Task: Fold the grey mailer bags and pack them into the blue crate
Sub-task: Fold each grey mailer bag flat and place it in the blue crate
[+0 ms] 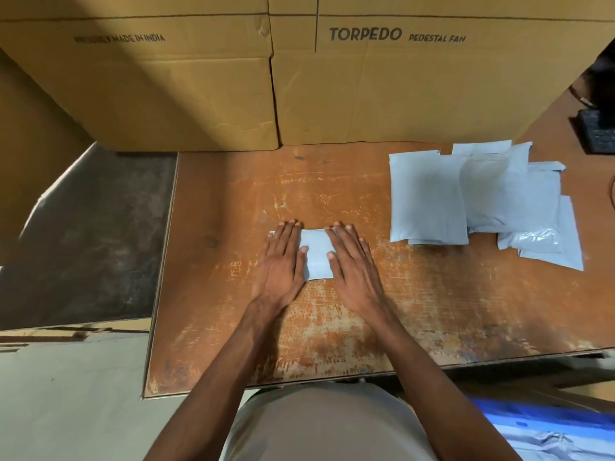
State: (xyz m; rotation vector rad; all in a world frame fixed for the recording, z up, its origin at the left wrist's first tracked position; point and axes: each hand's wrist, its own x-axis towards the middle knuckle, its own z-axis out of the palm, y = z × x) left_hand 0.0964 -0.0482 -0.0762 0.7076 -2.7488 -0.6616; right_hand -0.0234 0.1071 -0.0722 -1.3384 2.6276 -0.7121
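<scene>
a: both hands are down flat on the worn orange-brown wooden table (432, 311), and between them lies one small folded grey plastic mailer bag (316, 257).

b: yes, the left hand (279, 264) has its fingers straight and close together, pressing on the bag's left edge. a sliver of the bag peeks out past the fingertips on that side.

a: and the right hand (354, 264) mirrors it, fingers straight and slightly spread, palm down over the bag's right edge. neither hand curls round anything; they press, they do not pinch.

b: the thumbs point in toward each other across the bare middle of the folded bag.

a: over to the right, well apart from the hands, sits the loose pile of unfolded grey plastic mailer bags (429, 197), overlapping each other, some fuller than others.

b: one near the front of that pile shows a shiny, crinkled face.

a: at the bottom right corner, below the table's near edge, there is the blue plastic crate (519, 415). something pale grey and crumpled lies in it, though it is too blurred to tell how it is folded.

b: behind the table stand two large brown cardboard boxes (416, 94), the right one printed "torpedo pedestal fan".

a: and a dark object (597, 131) rests at the table's far right edge, cut off by the frame.
</scene>
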